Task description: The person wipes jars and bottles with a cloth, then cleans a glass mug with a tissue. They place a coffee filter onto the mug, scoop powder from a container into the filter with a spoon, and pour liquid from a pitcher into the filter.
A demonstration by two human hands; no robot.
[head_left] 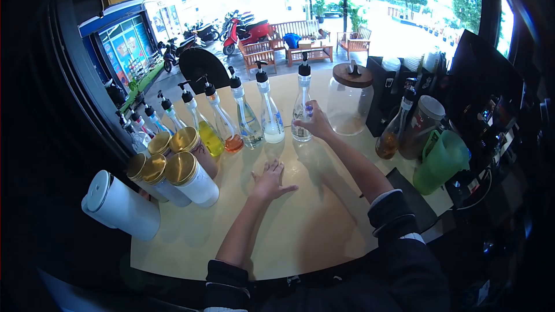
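My right hand (314,121) is at the clear pump bottle (302,98) at the right end of the bottle row, its fingers curved round the bottle's right side. My left hand (270,181) rests on the pale counter (272,242) with its fingers spread and nothing in it. Just beyond it stands a pump bottle with whitish liquid (273,121). To the left of that one are a clear pump bottle (250,124), one with orange liquid (233,138) and one with yellow liquid (209,137).
Gold-lidded jars (193,182) and a white pitcher (124,208) stand at the left. A wooden-lidded glass jar (350,104), an amber pump bottle (388,138) and a green pitcher (442,162) are at the right. Beyond the counter, a person in blue (292,40) is by wooden benches.
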